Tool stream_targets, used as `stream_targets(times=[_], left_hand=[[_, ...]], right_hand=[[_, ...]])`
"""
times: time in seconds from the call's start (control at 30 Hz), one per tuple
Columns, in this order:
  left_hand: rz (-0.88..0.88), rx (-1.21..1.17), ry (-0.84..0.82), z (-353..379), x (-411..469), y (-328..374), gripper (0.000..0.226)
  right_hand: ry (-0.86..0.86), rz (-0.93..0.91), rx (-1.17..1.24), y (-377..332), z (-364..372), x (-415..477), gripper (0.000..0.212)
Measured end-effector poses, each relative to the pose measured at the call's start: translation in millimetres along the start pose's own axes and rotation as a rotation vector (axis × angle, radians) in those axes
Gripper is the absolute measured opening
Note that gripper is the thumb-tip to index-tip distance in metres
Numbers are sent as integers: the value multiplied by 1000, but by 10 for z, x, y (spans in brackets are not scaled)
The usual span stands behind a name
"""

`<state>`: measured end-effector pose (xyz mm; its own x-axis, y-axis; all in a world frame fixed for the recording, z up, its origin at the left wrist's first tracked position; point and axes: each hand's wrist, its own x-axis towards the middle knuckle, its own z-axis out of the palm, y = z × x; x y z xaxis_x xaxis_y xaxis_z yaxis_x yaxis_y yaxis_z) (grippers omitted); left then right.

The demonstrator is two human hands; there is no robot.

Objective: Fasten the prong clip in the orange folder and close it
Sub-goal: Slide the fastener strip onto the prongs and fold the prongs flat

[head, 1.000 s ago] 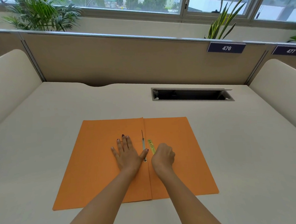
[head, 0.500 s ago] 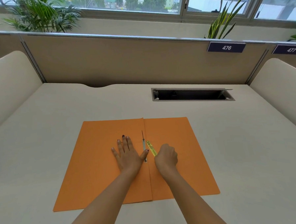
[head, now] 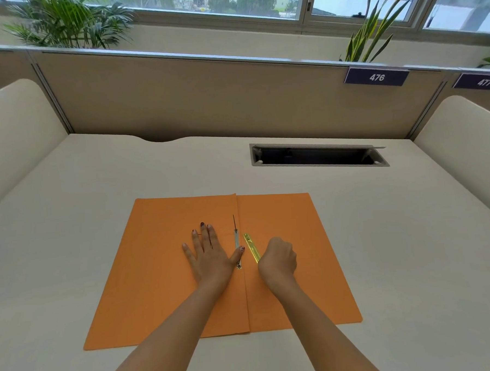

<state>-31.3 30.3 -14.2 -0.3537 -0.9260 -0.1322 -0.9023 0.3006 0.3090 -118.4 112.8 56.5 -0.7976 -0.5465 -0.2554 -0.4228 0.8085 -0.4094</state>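
Observation:
An orange folder (head: 299, 267) lies open and flat on the desk. Along its centre fold sits a white prong clip strip (head: 237, 242) with a thin prong standing up at its far end. My left hand (head: 209, 256) lies flat with spread fingers on the left leaf, its thumb touching the strip. My right hand (head: 277, 258) is closed on the near end of a yellow-gold metal bar (head: 250, 246), which slants away from the fold on the right leaf.
A rectangular cable slot (head: 317, 156) opens in the desk behind the folder on the right. Cream side dividers (head: 11, 135) flank the desk, and a back partition carries number plate 476 (head: 376, 77). Plants stand behind it.
My right hand has shifted slightly right and back with the yellow bar, tilting it further off the fold. The left hand has stayed flat in place.

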Motion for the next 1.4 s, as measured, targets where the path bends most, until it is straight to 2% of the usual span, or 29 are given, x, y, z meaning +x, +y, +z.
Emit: stream_targets(times=[0.2,0.3,0.4,0.5,0.63,0.77,0.8,0.93,1.03,1.17,1.3,1.4], left_hand=[[4,1,0,-12,-9,2,101],[9,-18,0,-18,-18,2,101],[15,-29,2,-17,-22,-12,101],[24,-44,-1,-19,-24,-28,101],[31,-85,13,-8,-8,-53,102],[61,-148,29,-14,19,-95,111],[72,-185,45,-29,24,-102,107],[111,-441,136,-108,6,-76,55],[99,-591,163,-166,8,-16,35],[100,-708,153,-152,40,-28,28],[130,-707,138,-141,34,-54,37],[124,-723,138,-143,21,-51,35]], right_hand=[[-66,86,141,52,10,96,24],[-94,100,219,86,58,119,7],[-79,73,376,172,101,137,14],[-88,53,609,227,71,119,5],[-217,55,912,267,66,125,5],[-300,28,1013,228,62,135,12],[-317,12,1028,208,62,135,12],[-343,-33,1055,134,96,134,17],[-338,-45,1072,85,125,129,20],[-396,-79,1108,56,146,111,21],[-364,-74,1109,40,154,142,19],[-367,-63,1094,36,163,149,18]])
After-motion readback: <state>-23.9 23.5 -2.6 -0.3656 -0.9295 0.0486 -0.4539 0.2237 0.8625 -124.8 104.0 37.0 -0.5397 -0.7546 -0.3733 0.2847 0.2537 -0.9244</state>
